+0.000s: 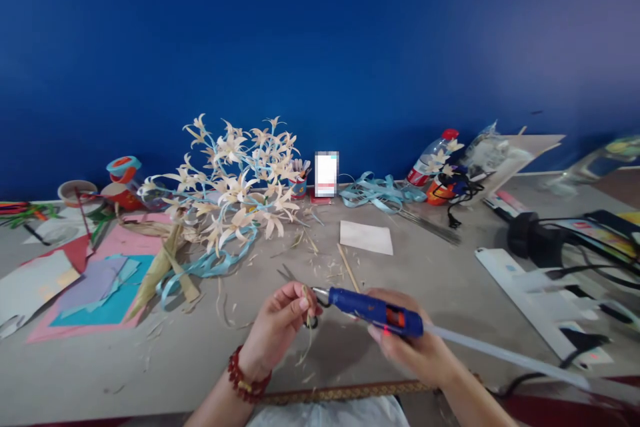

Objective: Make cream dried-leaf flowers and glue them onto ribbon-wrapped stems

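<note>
Left hand: the left hand (283, 320) has thumb and fingers pinched together on a thin, pale straw-coloured strip (305, 293); a red beaded bracelet (245, 377) circles the wrist below them.
Right hand: the right hand (407, 340) has its fingers wrapped around a dark blue plastic glue gun (375, 310), held nearly level and pointing toward the left fingers.
Nozzle: the metal tip sits right at the strip, just beside the left fingertips; whether it touches cannot be told.
Glue stick: a long, translucent whitish rod (505, 350) runs out of the gun's back, to the right of the right fingers.
Scissors: black-handled metal scissors (311, 321) lie behind the left fingers, partly hidden by them, blades showing beyond.
Flowers: a large spray of cream, pointed-petalled blossoms with light blue stems (233, 190) stands beyond and left of the left fingers.
Husks: dry, greenish-tan leaf pieces (159, 273) lie left of the left fingers, beside a looped light blue ribbon (213, 267).
Ahead: a slim tan wooden stick (349, 268) and a white rectangular card (367, 238) lie beyond the right fingers on the grey counter (285, 250).
Power: a long white power strip (510, 287) with cables lies right of the right fingers.
</note>
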A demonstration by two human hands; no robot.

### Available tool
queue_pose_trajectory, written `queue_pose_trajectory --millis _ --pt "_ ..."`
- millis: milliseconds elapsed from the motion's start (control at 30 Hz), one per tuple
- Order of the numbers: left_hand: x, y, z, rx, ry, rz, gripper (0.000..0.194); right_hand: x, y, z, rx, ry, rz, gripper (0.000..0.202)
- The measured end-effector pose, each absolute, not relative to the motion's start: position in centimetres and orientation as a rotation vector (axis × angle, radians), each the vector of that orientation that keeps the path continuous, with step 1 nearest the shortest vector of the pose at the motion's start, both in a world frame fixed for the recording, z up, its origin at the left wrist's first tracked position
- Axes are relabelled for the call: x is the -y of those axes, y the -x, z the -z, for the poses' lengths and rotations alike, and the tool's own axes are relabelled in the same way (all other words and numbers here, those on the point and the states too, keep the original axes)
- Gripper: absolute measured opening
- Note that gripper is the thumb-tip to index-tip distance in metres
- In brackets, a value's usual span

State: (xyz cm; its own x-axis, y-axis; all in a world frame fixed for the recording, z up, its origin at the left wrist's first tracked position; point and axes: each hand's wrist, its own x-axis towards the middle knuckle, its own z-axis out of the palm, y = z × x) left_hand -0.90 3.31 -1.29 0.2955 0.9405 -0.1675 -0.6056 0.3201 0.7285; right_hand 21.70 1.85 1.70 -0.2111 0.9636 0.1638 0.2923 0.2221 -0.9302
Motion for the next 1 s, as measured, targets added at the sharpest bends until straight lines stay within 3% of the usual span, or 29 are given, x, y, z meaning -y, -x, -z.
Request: queue_pose_trajectory --millis 67,233,1000 --pt "-3.2 1.0 1.4 -0.658 -0.578 -1.118 0.016 -2.0 -21.1 -2.8 1.796 1.146 -0.941 0.004" --pt "-3.1 1.0 1.6 -0.653 -0.569 -1.119 0.015 -2.6 -20.5 -4.2 1.972 1.184 -1.002 0.011" --pt "-3.0 1.0 1.4 -0.670 -0.594 -1.129 0.015 -2.6 -20.4 -3.3 1.984 1.212 -0.940 0.011"
